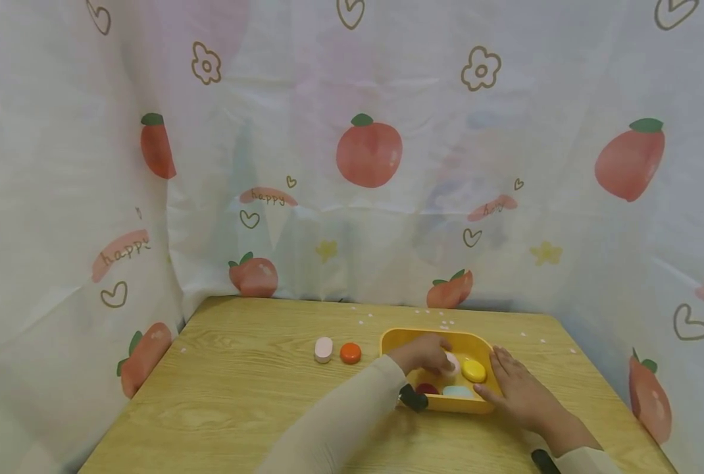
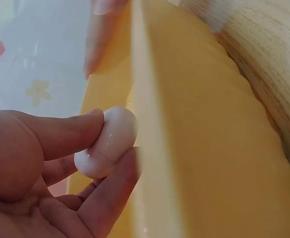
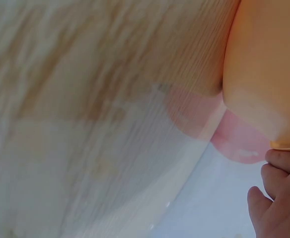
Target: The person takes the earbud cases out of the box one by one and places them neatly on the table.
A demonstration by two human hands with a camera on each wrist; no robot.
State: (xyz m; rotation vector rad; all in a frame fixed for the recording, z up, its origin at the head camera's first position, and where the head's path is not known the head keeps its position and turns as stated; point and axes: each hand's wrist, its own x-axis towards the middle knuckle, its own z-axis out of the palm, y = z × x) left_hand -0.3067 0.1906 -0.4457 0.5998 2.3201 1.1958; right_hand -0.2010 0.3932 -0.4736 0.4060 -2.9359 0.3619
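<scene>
My left hand (image 1: pixel 427 353) reaches over the near side of a yellow plastic tray (image 1: pixel 485 403). In the left wrist view its thumb and fingers pinch a smooth, pale pinkish-white rounded piece (image 2: pixel 110 136), close beside the tray wall. Inside the tray lie a yellow round piece (image 1: pixel 474 370), a pale blue piece (image 1: pixel 458 392) and a dark red piece (image 1: pixel 427 389), the last two partly hidden by the near wall. With fingers extended, my right hand (image 1: pixel 526 395) rests along the tray's right rim; its fingertips (image 3: pixel 279 161) show at the tray edge in the right wrist view.
Left of the tray, on the wooden table (image 1: pixel 227 395), sit a pale pink oval piece (image 1: pixel 324 349) and an orange-red round piece (image 1: pixel 351 353). A white curtain (image 1: pixel 304 131) printed with fruit hangs behind the table and along both sides.
</scene>
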